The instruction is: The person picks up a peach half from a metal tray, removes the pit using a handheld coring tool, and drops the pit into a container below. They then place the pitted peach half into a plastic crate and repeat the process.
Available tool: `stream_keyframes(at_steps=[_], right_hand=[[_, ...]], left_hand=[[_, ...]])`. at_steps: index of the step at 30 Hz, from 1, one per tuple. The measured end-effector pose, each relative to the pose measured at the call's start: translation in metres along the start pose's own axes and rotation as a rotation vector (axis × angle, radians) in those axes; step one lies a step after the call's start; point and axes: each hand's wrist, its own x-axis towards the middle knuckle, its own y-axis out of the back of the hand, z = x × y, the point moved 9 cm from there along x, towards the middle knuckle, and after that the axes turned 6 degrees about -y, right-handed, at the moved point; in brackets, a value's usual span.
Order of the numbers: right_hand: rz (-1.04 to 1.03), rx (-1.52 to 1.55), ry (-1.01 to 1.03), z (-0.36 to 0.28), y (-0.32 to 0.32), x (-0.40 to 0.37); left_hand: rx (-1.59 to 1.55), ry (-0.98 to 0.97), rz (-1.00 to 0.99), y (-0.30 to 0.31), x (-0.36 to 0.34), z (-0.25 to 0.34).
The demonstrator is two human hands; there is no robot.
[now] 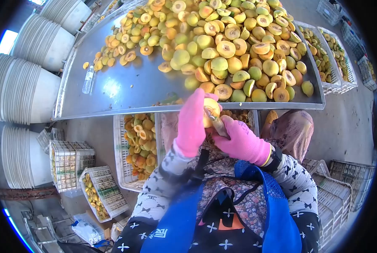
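My left hand (191, 123), in a pink glove, is closed around a halved yellow peach (212, 108) just past the near edge of the metal table. The peach's cut face is turned toward my right hand (244, 141), also gloved in pink. That hand grips a short pitting knife (218, 125) with a thick, light handle. Its metal tip touches the cut face; the exact shape of the blade is partly hidden. Right behind my hands lies a large heap of halved peaches (226, 49), some cut side up with reddish centres.
The metal table (112, 99) has a raised rim and carries a water bottle (88, 80) at left. Below its edge stands a white crate (121, 158) of peach halves. More filled crates (339, 59) stand at right. Stacked white tubs (21, 88) line the left side.
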Motion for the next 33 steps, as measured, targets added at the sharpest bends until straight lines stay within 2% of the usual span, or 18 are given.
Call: stream_keyframes(at_steps=[2, 5, 8, 9, 12, 15, 18, 21, 24, 25, 27, 29, 30, 32, 33], right_hand=[[-0.160, 0.270, -0.186, -0.001, -0.012, -0.002], [-0.447, 0.775, -0.488, -0.007, -0.031, -0.014], [-0.586, 1.041, -0.484, -0.013, -0.029, -0.023], [-0.560, 1.071, -0.537, -0.002, -0.030, -0.026], [-0.624, 1.066, -0.494, 0.016, -0.037, -0.036], [-0.606, 1.063, -0.499, 0.024, -0.037, -0.037], [-0.557, 1.005, -0.581, 0.029, -0.031, -0.035], [-0.486, 0.856, -0.591, 0.043, -0.024, -0.034], [-0.622, 0.676, -0.577, 0.042, -0.032, -0.043], [-0.598, 0.545, -0.601, 0.043, -0.032, -0.043], [-0.424, 0.222, -0.390, 0.055, -0.019, -0.035], [-0.292, -0.100, -0.189, 0.063, -0.003, -0.035], [-0.275, -0.220, -0.165, 0.073, 0.003, -0.040], [-0.225, -0.453, -0.126, 0.086, 0.014, -0.050], [-0.193, -0.458, -0.126, 0.087, 0.017, -0.049]], left_hand=[[-0.040, -0.111, 0.098, -0.001, -0.002, 0.008], [0.046, -0.342, 0.040, -0.002, -0.009, 0.015], [-0.084, -0.163, -0.153, -0.016, -0.001, 0.016], [-0.144, -0.124, -0.267, -0.023, 0.003, 0.014], [-0.229, 0.090, -0.379, -0.034, -0.001, -0.007], [-0.233, 0.172, -0.378, -0.035, -0.003, -0.018], [0.001, 0.161, -0.278, -0.026, 0.001, -0.032], [0.116, 0.281, -0.295, -0.022, -0.001, -0.053], [-0.113, 0.570, -0.329, -0.026, -0.011, -0.069], [-0.102, 0.605, -0.324, -0.028, -0.016, -0.072], [0.183, 0.214, -0.275, -0.001, -0.005, -0.078], [0.703, -0.258, -0.278, 0.024, -0.009, -0.048], [1.080, -0.540, -0.307, 0.044, -0.018, -0.019], [1.357, -0.539, -0.348, 0.109, -0.029, -0.003], [1.327, -0.449, -0.324, 0.134, -0.019, -0.002]])
